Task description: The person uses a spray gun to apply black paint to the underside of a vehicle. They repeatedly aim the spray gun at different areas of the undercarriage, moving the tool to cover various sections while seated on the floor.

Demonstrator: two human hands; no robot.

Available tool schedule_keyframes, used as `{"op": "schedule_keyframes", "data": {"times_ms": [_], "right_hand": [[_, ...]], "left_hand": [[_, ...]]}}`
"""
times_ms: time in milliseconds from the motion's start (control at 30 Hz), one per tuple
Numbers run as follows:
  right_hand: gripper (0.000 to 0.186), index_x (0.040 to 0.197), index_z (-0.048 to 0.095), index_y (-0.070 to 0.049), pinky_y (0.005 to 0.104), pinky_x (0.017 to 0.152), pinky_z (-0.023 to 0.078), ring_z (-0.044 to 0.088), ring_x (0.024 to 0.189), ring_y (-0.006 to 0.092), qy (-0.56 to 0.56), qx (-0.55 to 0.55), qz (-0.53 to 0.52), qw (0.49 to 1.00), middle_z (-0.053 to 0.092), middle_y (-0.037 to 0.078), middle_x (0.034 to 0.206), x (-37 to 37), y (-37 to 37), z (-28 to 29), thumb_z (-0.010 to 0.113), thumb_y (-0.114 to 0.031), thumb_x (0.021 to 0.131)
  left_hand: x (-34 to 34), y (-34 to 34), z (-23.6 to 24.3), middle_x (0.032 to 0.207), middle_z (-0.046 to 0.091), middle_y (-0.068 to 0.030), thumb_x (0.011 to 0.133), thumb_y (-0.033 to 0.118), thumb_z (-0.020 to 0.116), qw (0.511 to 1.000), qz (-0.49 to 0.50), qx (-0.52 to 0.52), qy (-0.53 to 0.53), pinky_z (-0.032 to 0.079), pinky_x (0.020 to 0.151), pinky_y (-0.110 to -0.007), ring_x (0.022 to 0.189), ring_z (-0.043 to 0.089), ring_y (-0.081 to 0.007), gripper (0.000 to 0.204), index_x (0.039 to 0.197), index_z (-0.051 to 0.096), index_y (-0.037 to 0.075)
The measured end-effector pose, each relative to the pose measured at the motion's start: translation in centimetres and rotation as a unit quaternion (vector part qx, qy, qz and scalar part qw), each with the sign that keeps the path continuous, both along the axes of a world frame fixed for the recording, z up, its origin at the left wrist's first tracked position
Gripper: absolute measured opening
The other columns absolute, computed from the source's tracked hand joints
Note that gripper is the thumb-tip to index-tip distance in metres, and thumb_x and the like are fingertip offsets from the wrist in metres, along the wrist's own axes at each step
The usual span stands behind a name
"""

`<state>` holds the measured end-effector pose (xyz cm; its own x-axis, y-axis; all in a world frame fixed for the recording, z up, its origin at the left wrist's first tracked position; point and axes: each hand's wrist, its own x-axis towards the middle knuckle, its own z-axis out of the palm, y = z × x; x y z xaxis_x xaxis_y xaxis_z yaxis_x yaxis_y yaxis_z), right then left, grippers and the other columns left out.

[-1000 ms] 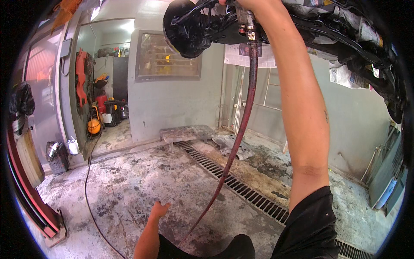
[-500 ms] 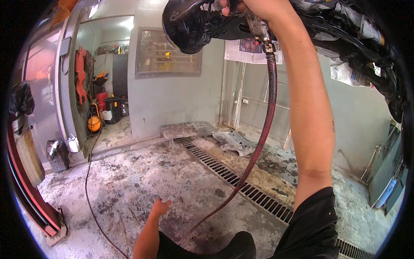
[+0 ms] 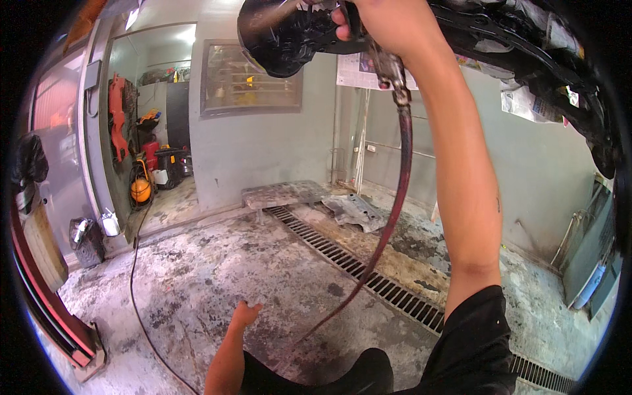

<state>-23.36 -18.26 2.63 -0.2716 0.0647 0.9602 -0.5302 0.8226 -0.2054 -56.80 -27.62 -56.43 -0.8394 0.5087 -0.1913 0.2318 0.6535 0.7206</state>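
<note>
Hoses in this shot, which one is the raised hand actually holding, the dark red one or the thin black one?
The dark red hose. It hangs from the tool gripped by the right hand overhead. The thin black hose lies loose across the floor, nearer the lowered left hand.

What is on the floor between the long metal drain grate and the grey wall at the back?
In the head view, a crumpled grey sheet lies on the stained concrete floor between the long metal drain grate and the grey back wall.

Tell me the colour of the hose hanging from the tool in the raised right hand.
Dark red hose, seen in the head view, hanging from the right hand.
</note>
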Motion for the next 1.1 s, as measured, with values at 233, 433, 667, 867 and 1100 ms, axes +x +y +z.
{"op": "schedule_keyframes", "data": {"times_ms": [233, 433, 667, 867, 1100], "right_hand": [[0.03, 0.101, 0.074, 0.0, 0.0281, 0.069, 0.051, 0.067, 0.071, 0.0129, 0.014, -0.001, -0.091, 0.996, 0.073, 0.006, 0.083, 1.8, 3.9, -4.0, 0.068, -0.029, 0.097], [0.028, 0.101, 0.073, -0.002, 0.0285, 0.067, 0.05, 0.059, 0.068, 0.0106, -0.005, -0.037, -0.13, 0.991, 0.069, 0.004, 0.074, 2.8, 6.0, -10.2, 0.07, -0.029, 0.095], [0.05, 0.134, 0.06, 0.007, 0.0324, 0.067, 0.055, 0.065, 0.069, 0.0167, -0.046, -0.085, -0.159, 0.982, 0.072, 0.016, 0.086, 1.0, 4.5, -20.7, 0.071, -0.022, 0.095], [0.061, 0.142, 0.052, 0.007, 0.0423, 0.074, 0.054, 0.068, 0.069, 0.0335, -0.077, -0.019, -0.204, 0.976, 0.07, 0.017, 0.077, -1.3, 4.5, -26.2, 0.072, -0.022, 0.092], [0.068, 0.145, 0.048, 0.009, 0.0407, 0.082, 0.049, 0.066, 0.069, 0.0315, 0.016, 0.089, -0.235, 0.968, 0.067, 0.013, 0.074, -2.0, 5.7, -27.6, 0.074, -0.017, 0.088]], "left_hand": [[0.3, 1.3, 0.3, 0.142, 0.055, -0.0317, 0.09, 0.058, 0.071, 1.0, -0.009, 0.022, -0.012, 0.047, 0.106, -0.046, 0.13, 0.056, -0.0414, 0.097, 0.147, 0.04, -0.013], [0.6, 4.1, 15.3, 0.118, 0.069, -0.0258, 0.098, 0.043, 0.067, 0.953, -0.075, 0.279, 0.092, 0.049, 0.101, -0.042, 0.113, 0.066, -0.0317, 0.064, 0.135, 0.056, -0.008], [13.9, 6.0, 44.0, 0.124, 0.066, -0.0139, 0.095, 0.054, 0.067, 0.753, -0.234, 0.557, 0.261, 0.045, 0.102, -0.036, 0.112, 0.062, -0.0204, 0.075, 0.139, 0.052, -0.005], [20.8, 8.4, 46.6, 0.116, 0.066, -0.021, 0.075, 0.063, 0.084, 0.786, -0.199, 0.528, 0.252, 0.052, 0.092, -0.033, 0.104, 0.066, -0.0215, 0.122, 0.146, 0.027, -0.018], [18.9, 9.9, 46.8, 0.105, 0.07, -0.0065, 0.088, 0.059, 0.074, 0.782, -0.209, 0.535, 0.24, 0.049, 0.088, -0.031, 0.097, 0.065, -0.0156, 0.069, 0.12, 0.067, -0.002]]}}
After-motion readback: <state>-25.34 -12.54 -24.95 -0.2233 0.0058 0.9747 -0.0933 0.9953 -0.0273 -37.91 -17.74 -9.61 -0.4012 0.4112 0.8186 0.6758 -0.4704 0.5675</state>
